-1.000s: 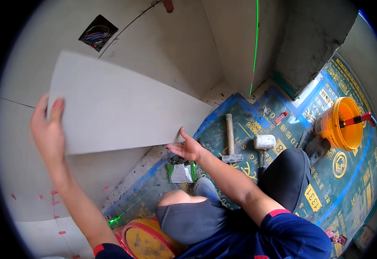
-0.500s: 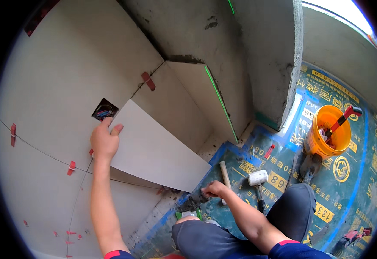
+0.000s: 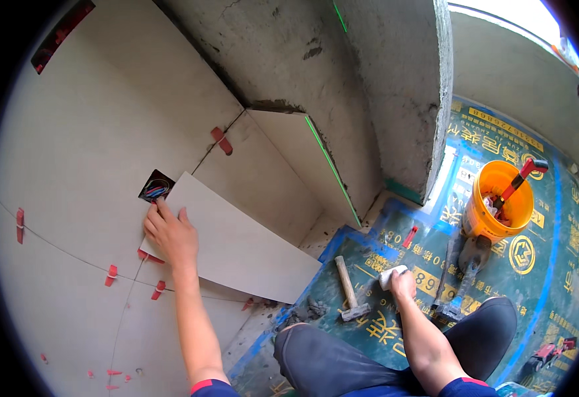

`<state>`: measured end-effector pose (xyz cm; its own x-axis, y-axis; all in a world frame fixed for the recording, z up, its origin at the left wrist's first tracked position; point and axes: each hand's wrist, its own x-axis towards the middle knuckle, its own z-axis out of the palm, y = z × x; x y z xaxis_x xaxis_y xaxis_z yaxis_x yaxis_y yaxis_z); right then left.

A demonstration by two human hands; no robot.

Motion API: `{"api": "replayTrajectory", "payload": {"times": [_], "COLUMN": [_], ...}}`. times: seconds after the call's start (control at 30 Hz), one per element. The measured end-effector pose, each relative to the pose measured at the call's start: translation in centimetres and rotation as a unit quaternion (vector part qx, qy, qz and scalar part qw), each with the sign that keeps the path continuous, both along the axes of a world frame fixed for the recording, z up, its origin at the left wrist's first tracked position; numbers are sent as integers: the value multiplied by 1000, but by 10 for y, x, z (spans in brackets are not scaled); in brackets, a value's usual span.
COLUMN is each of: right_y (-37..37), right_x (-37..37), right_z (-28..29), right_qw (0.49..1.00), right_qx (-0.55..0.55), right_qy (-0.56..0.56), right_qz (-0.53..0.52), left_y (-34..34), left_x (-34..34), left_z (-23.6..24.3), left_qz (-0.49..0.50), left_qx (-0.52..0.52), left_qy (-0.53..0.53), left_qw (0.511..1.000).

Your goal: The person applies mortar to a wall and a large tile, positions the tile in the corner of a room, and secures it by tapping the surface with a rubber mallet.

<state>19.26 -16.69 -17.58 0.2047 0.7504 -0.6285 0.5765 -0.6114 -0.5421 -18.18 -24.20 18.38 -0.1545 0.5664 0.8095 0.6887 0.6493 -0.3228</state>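
My left hand (image 3: 172, 237) is closed over the upper left edge of a pale tile (image 3: 243, 245), its fingertips just below a square wall opening (image 3: 157, 186) with coloured wires. The tile stands tilted against the tiled wall, its lower right end near the floor. My right hand (image 3: 405, 286) is closed around the white head of a mallet (image 3: 391, 276) on the floor. The mallet's handle is hidden by my hand and arm. A wooden-handled hammer (image 3: 346, 283) lies to the left of that hand.
An orange bucket (image 3: 473, 215) holding a red-and-black-handled tool stands at the right. A mortar-smeared tool (image 3: 465, 291) lies before it. Red levelling wedges (image 3: 111, 275) stick out from the wall joints. A rough concrete wall edge (image 3: 438, 126) juts out beyond. Green printed sheeting (image 3: 494, 317) covers the floor.
My right hand has moved right, from the grey mortar clump by my knee to the mallet head. My left hand now lies further over the tile's edge. The view has shifted slightly.
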Motion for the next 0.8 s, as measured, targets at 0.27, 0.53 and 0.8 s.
{"api": "replayTrajectory", "payload": {"times": [0.27,0.53,0.8], "right_y": [-59,-58,-26], "right_x": [20,11,-8], "right_z": [-7,-66,-26], "right_qw": [986,993,996], "right_qx": [64,-62,47], "right_qy": [-123,-68,33], "right_qz": [97,73,62], "left_y": [25,192,216], "left_x": [17,117,144], "left_z": [-21,-124,-211], "left_qz": [-26,-354,-354], "left_qx": [89,-79,259], "left_qy": [-31,-608,-498], "left_qw": [995,706,748]}}
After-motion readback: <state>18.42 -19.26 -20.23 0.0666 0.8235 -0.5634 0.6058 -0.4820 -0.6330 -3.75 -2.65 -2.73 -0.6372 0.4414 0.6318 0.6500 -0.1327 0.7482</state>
